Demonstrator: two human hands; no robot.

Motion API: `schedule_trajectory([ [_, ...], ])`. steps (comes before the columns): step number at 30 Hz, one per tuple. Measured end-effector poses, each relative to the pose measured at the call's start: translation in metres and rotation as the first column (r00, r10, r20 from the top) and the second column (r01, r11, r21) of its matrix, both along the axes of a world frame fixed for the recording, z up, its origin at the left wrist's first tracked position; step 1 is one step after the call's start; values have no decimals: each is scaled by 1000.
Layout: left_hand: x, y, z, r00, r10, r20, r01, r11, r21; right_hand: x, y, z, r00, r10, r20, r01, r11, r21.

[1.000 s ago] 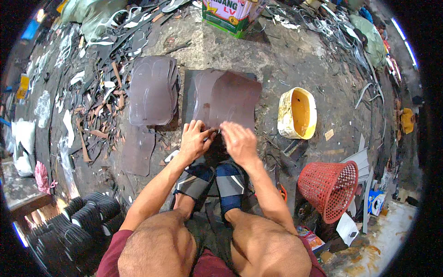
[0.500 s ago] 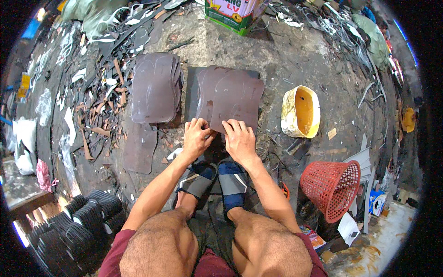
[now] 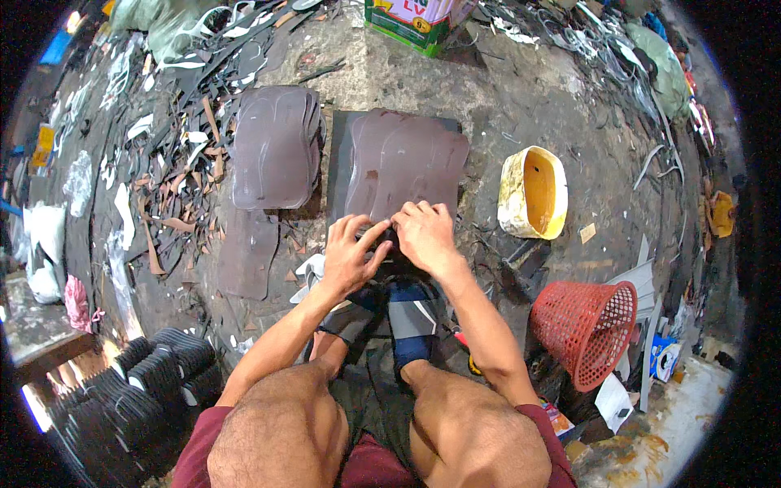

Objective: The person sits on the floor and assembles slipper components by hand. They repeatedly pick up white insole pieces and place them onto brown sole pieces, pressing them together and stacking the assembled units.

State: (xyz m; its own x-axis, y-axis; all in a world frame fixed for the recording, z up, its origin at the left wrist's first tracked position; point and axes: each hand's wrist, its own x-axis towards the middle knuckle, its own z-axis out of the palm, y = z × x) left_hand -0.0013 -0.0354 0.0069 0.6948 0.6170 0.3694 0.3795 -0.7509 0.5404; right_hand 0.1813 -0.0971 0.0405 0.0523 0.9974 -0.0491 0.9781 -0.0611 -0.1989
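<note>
A brown sheet (image 3: 407, 163) with pale curved outlines drawn on it lies on a dark flat board (image 3: 339, 154) in front of my feet. My right hand (image 3: 425, 236) has its fingers bent over the sheet's near edge, with the thumb hidden beneath. Close by on the left, my left hand (image 3: 355, 254) is spread, thumb and fingers apart, its fingertips at the same near edge. A stack of similar brown sheets (image 3: 272, 150), also marked with outlines, lies to the left. Another single brown sheet (image 3: 246, 256) lies flat nearer to me, partly under that stack.
Right of the board stands a cut-open yellowish plastic container (image 3: 510, 199). A red perforated basket (image 3: 569, 325) leans at the lower right. Dark and brown scraps (image 3: 175, 179) cover the left floor. Stacked black sole-shaped pieces (image 3: 122, 407) sit lower left; a green-edged tin (image 3: 423, 37) stands at the far side.
The brown material, earlier showing an overlapping right-hand piece, now looks evenly lined up. My left hand has opened from a closed pinch; my right hand has shifted slightly right and away from me.
</note>
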Motion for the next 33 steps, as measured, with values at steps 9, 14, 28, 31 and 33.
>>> schedule_trajectory([
  [9, 3, 6, 4, 966, -79, -248, 64, 996, -70, 44, -19, -32, 857, -511, -65, 483, 752, 448],
  [14, -6, 62, 41, 866, 417, 275, 141, 325, -935, 0, -10, 54, 308, -162, -938, 657, 749, 87],
  [28, -99, 170, 8, 657, 692, 299, -752, 626, 205, -20, -9, -30, 978, -14, -210, 96, 919, 383],
  [31, -74, 73, 8, 844, 487, 226, -448, 871, -203, -21, 2, -23, 993, -9, -118, 51, 930, 365],
  [33, -81, 26, -5, 974, 225, -14, -221, 942, -254, -23, 12, -22, 999, 31, -35, -16, 926, 378],
])
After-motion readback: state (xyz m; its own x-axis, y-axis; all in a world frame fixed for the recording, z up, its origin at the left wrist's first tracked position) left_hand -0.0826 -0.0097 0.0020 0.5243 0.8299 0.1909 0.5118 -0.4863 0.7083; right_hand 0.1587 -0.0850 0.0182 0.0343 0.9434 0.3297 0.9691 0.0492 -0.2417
